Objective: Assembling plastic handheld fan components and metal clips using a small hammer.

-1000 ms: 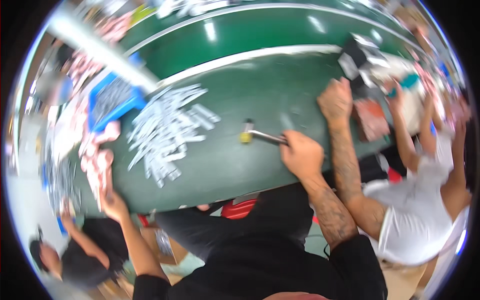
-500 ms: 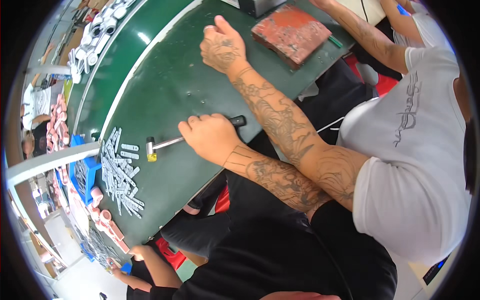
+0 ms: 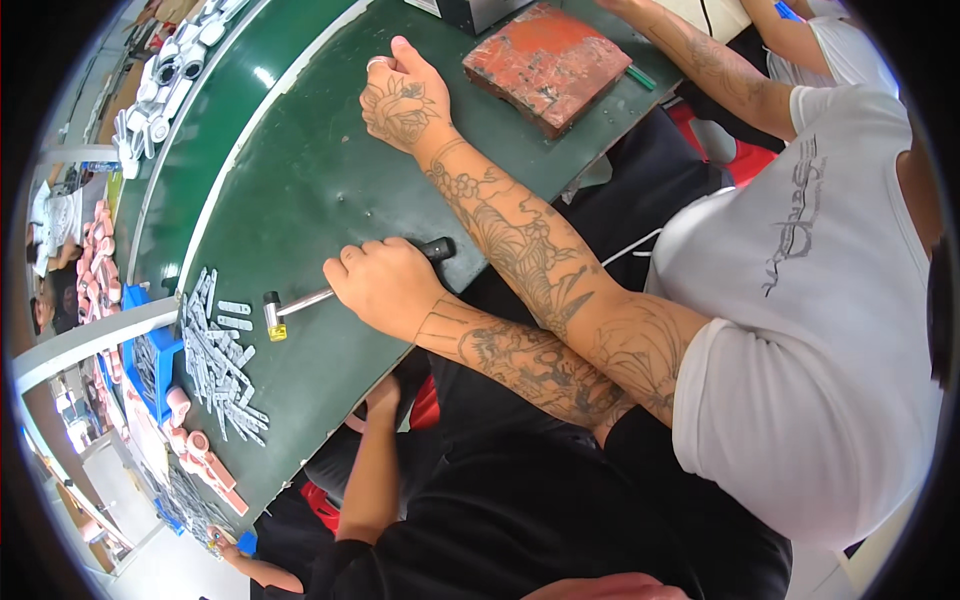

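Note:
A small hammer (image 3: 308,299) with a silver shaft and a black grip lies in the fist of my right hand (image 3: 388,288), low over the green table. Its head, one face black and the other yellow, points left toward a pile of flat grey metal parts (image 3: 222,375). Two separate grey pieces (image 3: 235,315) lie just beside the head. Below the table's front edge, by my leg, is my left hand (image 3: 383,398); its fingers are too hidden to read.
A co-worker's tattooed arm (image 3: 520,225) crosses over my right arm, ending in a loosely curled hand (image 3: 405,100). A worn red block (image 3: 548,68) stands on the table (image 3: 310,200) behind it. Left are a blue bin (image 3: 165,370) and pink parts (image 3: 205,460).
My left hand has moved from the table's near-left edge rightward to beside my leg. My right hand keeps its grip on the hammer. The whole view has shifted slightly.

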A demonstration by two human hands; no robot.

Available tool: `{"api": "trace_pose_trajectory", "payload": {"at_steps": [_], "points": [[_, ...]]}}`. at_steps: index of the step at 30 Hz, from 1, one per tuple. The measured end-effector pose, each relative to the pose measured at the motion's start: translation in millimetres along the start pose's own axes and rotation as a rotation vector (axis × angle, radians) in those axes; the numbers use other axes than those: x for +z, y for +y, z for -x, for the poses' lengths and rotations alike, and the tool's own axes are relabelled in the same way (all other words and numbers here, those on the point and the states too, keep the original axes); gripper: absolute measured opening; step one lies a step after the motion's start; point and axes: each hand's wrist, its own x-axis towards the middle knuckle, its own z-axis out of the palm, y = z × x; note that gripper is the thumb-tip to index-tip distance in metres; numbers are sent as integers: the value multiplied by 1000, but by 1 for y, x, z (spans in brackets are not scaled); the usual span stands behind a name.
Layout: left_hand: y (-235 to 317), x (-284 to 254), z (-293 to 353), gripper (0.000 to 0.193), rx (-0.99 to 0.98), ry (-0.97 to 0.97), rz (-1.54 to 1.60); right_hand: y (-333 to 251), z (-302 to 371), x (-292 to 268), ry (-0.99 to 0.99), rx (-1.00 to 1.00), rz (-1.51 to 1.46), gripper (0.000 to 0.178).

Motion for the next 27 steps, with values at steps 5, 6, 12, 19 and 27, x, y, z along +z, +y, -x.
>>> {"api": "trace_pose_trajectory", "payload": {"at_steps": [5,6,12,19,27], "points": [[32,-26,-12,61,40,-60,-10,23,3,-9,-43,35,37,9],[33,-30,-12,61,34,-65,-15,22,3,-9,-44,35,40,9],[40,-48,1,62,-24,-109,-29,16,1,-12,-50,28,56,10],[46,-71,15,63,-123,-135,-32,15,-1,-15,-66,45,60,10],[47,-90,12,64,-223,-198,-27,13,-5,-24,-98,39,121,10]]}}
